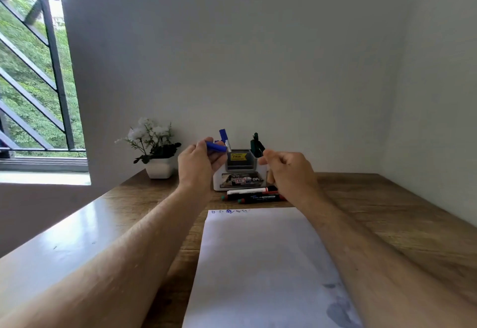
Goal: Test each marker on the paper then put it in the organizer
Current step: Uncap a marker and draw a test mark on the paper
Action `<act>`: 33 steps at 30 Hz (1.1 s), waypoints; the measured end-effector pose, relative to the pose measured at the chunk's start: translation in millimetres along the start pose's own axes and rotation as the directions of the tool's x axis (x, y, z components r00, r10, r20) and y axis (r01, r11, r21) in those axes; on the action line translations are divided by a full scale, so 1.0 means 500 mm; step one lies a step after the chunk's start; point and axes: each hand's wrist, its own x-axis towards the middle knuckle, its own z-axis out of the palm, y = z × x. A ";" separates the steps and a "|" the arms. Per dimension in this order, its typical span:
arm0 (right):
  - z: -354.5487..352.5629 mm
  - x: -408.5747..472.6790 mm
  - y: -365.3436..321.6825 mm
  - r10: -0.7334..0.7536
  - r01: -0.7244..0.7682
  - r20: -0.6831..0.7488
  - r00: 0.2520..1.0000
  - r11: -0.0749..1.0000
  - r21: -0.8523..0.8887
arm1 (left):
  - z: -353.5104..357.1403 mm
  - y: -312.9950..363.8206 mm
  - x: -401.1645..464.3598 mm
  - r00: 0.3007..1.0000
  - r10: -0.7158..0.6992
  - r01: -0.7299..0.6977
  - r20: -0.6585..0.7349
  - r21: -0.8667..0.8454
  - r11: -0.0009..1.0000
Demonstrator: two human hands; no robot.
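Holding one blue marker [216,146] in left hand [198,166], right hand [287,170] curled empty, three markers [254,194] lying.

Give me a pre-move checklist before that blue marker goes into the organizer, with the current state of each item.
1. Grip on the blue marker: ok, the left hand pinches it in its fingers, held roughly level.
2. Marker capped: cannot tell, the right end is hidden at the organizer's edge.
3. Test marks made: ok, blue scribbles sit at the far edge of the paper.
4. Room in the organizer: cannot tell, a blue marker already stands in the left slot and dark pens in the right.
5. Right hand free: cannot tell, its fingers are curled beside the organizer.
6. Markers left to test: not ok, several markers lie on the table.
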 end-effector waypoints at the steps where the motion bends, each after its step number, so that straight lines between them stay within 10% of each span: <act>1: 0.004 0.001 0.000 0.004 -0.004 0.010 1.000 1.000 0.024 | 0.005 -0.005 -0.003 0.999 -0.040 0.040 0.005 -0.012 0.999; 8: -0.007 -0.002 -0.012 0.056 -0.084 0.086 0.995 0.927 0.365 | 0.025 -0.032 -0.018 0.982 -0.191 0.185 0.015 0.185 0.965; 12: -0.014 0.001 -0.014 0.160 -0.194 0.110 0.981 0.816 0.545 | 0.021 -0.026 -0.015 0.994 -0.096 0.047 0.048 0.613 0.789; 19: -0.020 -0.008 0.026 0.085 -0.091 0.098 0.992 0.994 0.057 | 0.001 -0.010 -0.034 0.875 -0.145 -0.432 0.463 0.880 0.199; 33: 0.009 -0.017 0.034 0.213 -0.262 0.414 0.885 0.963 0.064 | -0.002 -0.027 -0.043 0.765 -0.553 -0.424 0.329 0.904 -0.048</act>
